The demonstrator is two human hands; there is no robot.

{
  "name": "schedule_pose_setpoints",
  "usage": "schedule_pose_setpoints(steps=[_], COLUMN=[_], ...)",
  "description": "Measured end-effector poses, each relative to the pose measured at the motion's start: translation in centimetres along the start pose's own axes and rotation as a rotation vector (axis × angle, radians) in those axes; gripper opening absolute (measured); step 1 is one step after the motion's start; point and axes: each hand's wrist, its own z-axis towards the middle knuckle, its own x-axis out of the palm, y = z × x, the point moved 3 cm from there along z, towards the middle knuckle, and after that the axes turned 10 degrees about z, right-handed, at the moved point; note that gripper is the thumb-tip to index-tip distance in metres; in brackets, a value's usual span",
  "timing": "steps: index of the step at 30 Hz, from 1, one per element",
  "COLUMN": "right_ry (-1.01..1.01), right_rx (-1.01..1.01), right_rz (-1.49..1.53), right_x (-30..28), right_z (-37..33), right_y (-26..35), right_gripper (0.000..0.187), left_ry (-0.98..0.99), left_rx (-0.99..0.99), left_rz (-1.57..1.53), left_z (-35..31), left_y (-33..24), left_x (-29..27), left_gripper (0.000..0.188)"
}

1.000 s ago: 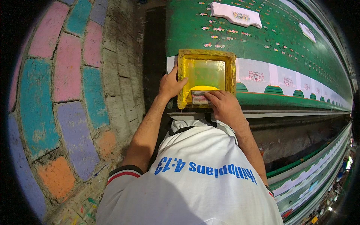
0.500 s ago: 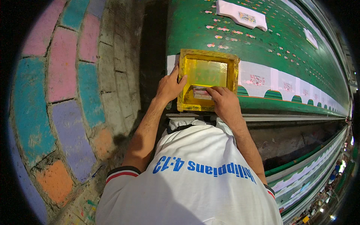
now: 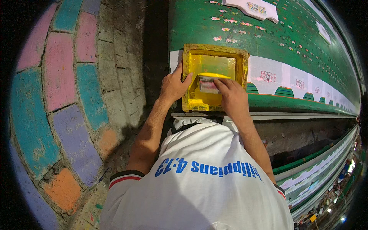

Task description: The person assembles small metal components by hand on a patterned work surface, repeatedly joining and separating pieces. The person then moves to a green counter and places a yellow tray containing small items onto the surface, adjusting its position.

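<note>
A yellow-stained screen printing frame [image 3: 215,48] lies on the green table, over one of a row of white cut fabric pieces. My left hand [image 3: 172,87] grips its left side, the thumb over the rim and the fingers along the outer edge. Inside the frame, my right hand [image 3: 234,96] holds a squeegee [image 3: 208,85] by its right end. The squeegee's far edge is bright yellow with ink, and its body looks pale and stained. Yellow ink coats the near part of the mesh. What lies under the frame is mostly hidden.
Several printed white fabric pieces [image 3: 267,76] run rightward along the near edge of the green table [image 3: 199,27]. Farther back lies another printed piece [image 3: 255,8], among rows of small ink marks. A painted block wall [image 3: 59,73] stands left; another fabric-covered table [image 3: 306,188] is at lower right.
My right hand has lifted and tilted the squeegee slightly away from me, and its yellow inked edge now shows. The left hand keeps its hold on the frame. The view has shifted slightly.
</note>
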Motion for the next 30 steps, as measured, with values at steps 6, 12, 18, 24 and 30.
schedule_pose_setpoints(steps=[6, 12, 18, 24, 30], right_ry=[0.079, 0.063, 0.089, 0.031, 0.053], right_rx=[0.060, 0.059, 0.088, 0.042, 0.043], right_rz=[0.068, 0.067, 0.010, 0.046, 0.059], right_x=[-1.4, -2.4, -0.7, -0.5, -0.3], right_z=[4.9, 7.5, 4.6, -2.3, -2.6], right_y=[-1.9, -3.4, -2.6, 2.5, 1.5], right_gripper=[0.041, 0.038, 0.042, 0.051, 0.055], left_ry=[0.037, 0.063, -0.007, -0.103, -0.062], left_rx=[-0.005, -0.056, -0.025, 0.003, -0.016], left_rz=[0.022, 0.028, 0.118, 0.219, 0.306], left_z=[0.2, 0.2, -0.3, -0.7, -0.8], left_y=[-0.2, -0.3, -0.6, -0.6, -1.2], left_x=[-0.4, -0.4, -0.3, 0.0, 0.1], left_gripper=[0.077, 0.075, 0.065, 0.048, 0.050])
